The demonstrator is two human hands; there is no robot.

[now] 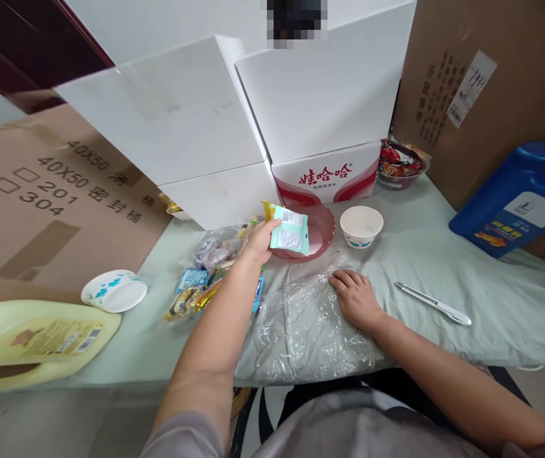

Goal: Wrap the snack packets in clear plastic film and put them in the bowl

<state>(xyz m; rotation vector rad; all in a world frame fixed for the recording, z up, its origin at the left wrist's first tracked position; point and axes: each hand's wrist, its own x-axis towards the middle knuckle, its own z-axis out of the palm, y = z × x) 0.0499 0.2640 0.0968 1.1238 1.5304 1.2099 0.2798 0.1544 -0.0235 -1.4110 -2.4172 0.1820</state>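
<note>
My left hand [261, 242] is closed on a small teal-and-white snack packet [290, 230], held over the left part of a pink bowl [322, 232]. A yellow wrapper end shows at the packet's upper left; whether it is a second packet I cannot tell. My right hand [355, 298] lies flat, fingers stretched out, on a crinkled clear plastic bag [296, 324]. Left of the bag, partly behind my left forearm, is a pile of wrapped snacks [189, 299]. A white paper bowl [361, 227] with a blue-green pattern stands right of the pink bowl.
White boxes [327, 175] stand behind the bowls. A silver pen [433, 304] lies to the right, near a blue bottle [515, 200]. At the left are a tipped paper bowl [114, 291], a pale yellow jug [48, 337] and a brown carton [62, 216]. A packaged food bowl [402, 166] sits back right.
</note>
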